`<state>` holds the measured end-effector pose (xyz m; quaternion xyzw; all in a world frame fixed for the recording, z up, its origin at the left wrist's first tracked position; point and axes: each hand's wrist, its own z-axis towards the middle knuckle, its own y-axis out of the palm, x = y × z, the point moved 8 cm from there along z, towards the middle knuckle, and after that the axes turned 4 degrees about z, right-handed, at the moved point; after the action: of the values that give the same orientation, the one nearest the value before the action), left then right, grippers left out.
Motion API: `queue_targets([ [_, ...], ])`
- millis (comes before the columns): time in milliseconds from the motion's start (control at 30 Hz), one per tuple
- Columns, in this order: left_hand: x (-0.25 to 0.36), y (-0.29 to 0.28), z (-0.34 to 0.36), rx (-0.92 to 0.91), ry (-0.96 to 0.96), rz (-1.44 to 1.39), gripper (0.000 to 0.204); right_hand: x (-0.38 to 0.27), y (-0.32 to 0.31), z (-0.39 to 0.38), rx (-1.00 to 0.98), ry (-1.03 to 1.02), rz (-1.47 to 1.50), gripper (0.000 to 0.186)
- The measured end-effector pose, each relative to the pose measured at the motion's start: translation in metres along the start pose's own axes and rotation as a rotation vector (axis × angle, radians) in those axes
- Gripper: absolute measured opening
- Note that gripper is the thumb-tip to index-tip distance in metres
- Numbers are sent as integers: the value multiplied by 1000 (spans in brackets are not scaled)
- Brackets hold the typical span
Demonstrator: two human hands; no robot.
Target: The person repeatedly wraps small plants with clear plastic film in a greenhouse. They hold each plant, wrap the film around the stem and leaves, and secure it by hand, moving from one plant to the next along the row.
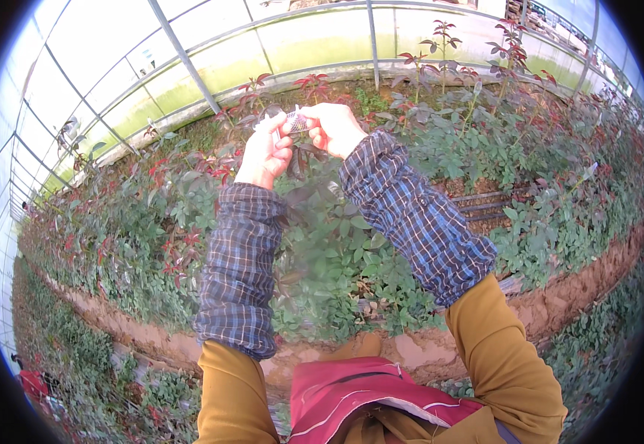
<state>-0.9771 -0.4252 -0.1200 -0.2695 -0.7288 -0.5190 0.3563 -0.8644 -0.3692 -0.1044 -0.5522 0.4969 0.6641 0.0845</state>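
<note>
Both my hands are raised above the rose plants (359, 237) at the top middle of the view. My left hand (267, 150) is closed, thumb and fingers pinched on a small white mesh sleeve (294, 123). My right hand (333, 127) is closed on the same sleeve from the other side, its fingers curled. Whether a bud is inside the mesh is too small to tell. Dark red leaves hang just below my hands, and checked sleeve covers run up both my forearms.
A muddy path (548, 311) runs between the planting beds, with my red apron (337, 385) above it. The greenhouse wall of panels and metal bars (377, 44) rises behind the bed. At the lower left edge is a red shape (33, 383), possibly another person.
</note>
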Motion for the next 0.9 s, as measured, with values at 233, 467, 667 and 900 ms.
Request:
queue_targets([
  [233, -9, 0, 5, 33, -14, 22, 14, 7, -6, 7, -19, 54, 48, 11],
  [467, -17, -2, 8, 4, -43, 44, 14, 22, -13, 16, -80, 105, 51, 12],
  [667, -20, -8, 6, 21, 4, 94, 15, 5, -18, -3, 50, -129, -226, 9],
  [900, -21, -2, 0, 50, 165, 223, 22, 2, -21, -5, -85, -222, -226, 12],
])
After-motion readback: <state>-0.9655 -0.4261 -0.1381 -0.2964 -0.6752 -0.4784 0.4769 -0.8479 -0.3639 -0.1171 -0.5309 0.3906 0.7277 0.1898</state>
